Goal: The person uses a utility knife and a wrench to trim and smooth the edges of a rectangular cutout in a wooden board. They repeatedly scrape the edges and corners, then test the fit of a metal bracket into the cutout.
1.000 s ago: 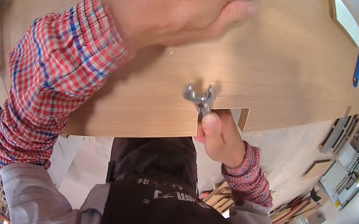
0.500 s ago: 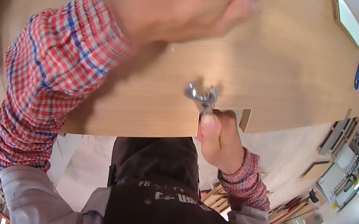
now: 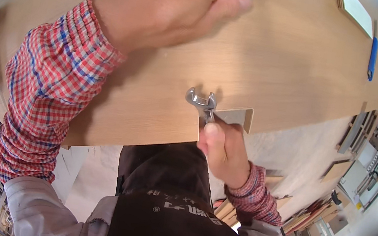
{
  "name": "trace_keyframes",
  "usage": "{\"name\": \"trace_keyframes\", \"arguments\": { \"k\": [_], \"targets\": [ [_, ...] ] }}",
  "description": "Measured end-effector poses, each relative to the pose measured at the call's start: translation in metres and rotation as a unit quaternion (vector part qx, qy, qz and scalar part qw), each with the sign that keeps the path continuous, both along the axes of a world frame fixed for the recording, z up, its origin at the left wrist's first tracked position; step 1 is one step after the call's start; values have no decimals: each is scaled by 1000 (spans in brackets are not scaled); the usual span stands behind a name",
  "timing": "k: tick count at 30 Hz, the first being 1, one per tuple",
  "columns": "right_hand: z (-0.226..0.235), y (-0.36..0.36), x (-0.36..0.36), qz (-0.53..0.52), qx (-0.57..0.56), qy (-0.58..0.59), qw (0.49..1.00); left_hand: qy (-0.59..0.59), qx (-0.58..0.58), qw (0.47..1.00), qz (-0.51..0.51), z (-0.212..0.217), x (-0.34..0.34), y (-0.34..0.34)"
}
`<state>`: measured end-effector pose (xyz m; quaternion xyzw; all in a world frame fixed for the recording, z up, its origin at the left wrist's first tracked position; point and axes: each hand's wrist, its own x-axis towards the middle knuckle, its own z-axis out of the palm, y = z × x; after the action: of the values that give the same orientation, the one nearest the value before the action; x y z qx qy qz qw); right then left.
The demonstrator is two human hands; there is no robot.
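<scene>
Right hand point(image 3: 221, 148), fist closed on one wrench point(image 3: 202, 105), open jaw up-left, long axis running toward the body, at one notch point(image 3: 234, 118) in one wood panel point(image 3: 282, 68); left hand point(image 3: 167, 7) spread flat on panel.

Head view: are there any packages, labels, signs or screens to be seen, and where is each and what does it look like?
Print on the dark apron: low centre on the person's chest, a short pale line of marks on brown-black cloth.
No packages, signs or screens can be told apart; the clutter at the right edge is too small.
</scene>
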<state>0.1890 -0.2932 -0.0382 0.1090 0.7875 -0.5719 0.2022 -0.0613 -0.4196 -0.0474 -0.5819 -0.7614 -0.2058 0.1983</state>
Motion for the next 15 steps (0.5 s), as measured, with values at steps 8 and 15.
{"name": "trace_keyframes", "arguments": {
  "k": [8, 15],
  "targets": [
    [-3, -2, 1, 23, -29, 35, 999, -5, 23, 1000, -16, 0, 1, -1],
    [-4, -15, -4, -147, -53, 44, 987, 29, -1, 1000, -4, -2, 3, 6]
  ]
}}
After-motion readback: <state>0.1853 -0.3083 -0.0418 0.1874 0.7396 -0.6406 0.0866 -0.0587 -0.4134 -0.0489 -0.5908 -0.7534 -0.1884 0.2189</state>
